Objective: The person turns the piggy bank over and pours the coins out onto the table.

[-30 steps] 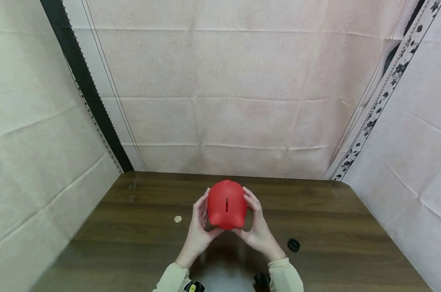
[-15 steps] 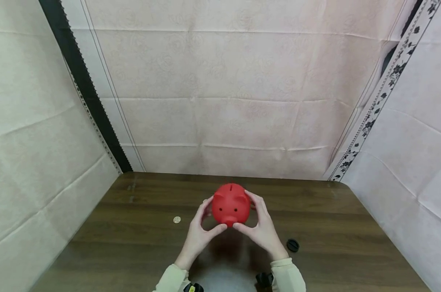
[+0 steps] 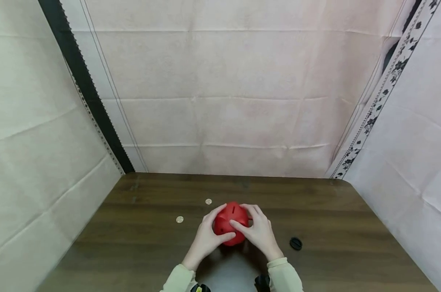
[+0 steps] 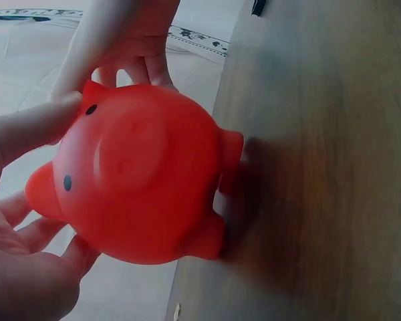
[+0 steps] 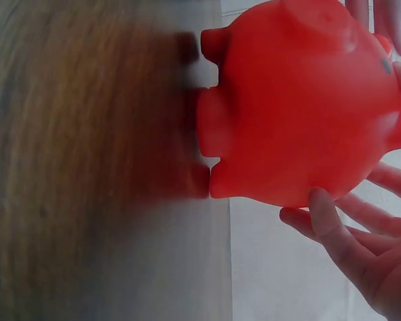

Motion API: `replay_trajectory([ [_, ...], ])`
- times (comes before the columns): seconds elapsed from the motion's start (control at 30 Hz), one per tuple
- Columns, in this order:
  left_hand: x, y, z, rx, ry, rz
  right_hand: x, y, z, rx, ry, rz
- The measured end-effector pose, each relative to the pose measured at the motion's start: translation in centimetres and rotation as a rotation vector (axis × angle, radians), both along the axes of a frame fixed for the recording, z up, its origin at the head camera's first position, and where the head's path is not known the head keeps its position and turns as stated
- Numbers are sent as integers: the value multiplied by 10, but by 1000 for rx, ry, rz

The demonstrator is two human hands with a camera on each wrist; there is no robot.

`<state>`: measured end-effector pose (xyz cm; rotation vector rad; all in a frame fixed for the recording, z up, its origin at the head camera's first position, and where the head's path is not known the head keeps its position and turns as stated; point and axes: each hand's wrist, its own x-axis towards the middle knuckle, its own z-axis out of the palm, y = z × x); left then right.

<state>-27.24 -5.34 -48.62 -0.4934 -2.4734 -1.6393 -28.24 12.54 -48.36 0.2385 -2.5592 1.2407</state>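
Both hands hold a red piggy bank [image 3: 223, 225] between them, its coin slot on top and its snout towards me. My left hand [image 3: 207, 239] curves round its left side, thumb across the front near the snout. From the right, my right hand [image 3: 260, 232] grips it with the thumb over the face and fingers along the upper side. In the left wrist view the snout, two dark eyes and ears of the piggy bank [image 4: 157, 187] show. Its stubby feet [image 5: 215, 124] are right at the tabletop in the right wrist view.
On the brown wooden table [image 3: 140, 259] lie a coin [image 3: 179, 219] at left and another coin [image 3: 208, 201] further back. A round black plug [image 3: 295, 243] lies right of the right forearm. Pale cloth [image 3: 242, 101] hangs behind and on both sides.
The piggy bank has tipped from slot facing me to slot upward, and has come down and nearer with both hands. The further coin, mostly covered before, now shows fully.
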Motion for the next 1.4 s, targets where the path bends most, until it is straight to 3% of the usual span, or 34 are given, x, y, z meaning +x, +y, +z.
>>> replay_trajectory([
  [0.23,-3,-6,-2,-51,5,-62,-2,3,-4,-28,-6,2],
  [0.47,-10,-12,-20,-38,-39,-190,-2,4,-5,-49,-27,25],
  [0.53,-9,-12,-24,-27,-32,-186,-1,3,-4,-63,-21,36],
  [0.63,-9,-12,-21,-29,32,-130,0,4,-2,-86,12,63],
  [0.73,-7,-13,-12,14,87,-85,0,8,3,-114,69,147],
  [0.8,-7,-15,-5,68,106,-69,-1,10,6,-119,116,248],
  [0.93,-5,-16,5,135,142,-65,-2,13,10,-92,212,440],
  [1.0,-4,-16,8,134,179,-66,-2,13,11,-63,262,488],
  [1.13,-1,-14,12,132,245,-69,-2,12,12,-35,355,477],
  [1.23,0,-14,14,133,260,-72,-1,12,13,-50,364,415],
  [1.3,0,-14,14,134,233,-63,0,13,14,-70,325,361],
  [1.4,0,-13,13,142,132,-39,4,13,16,-120,201,265],
])
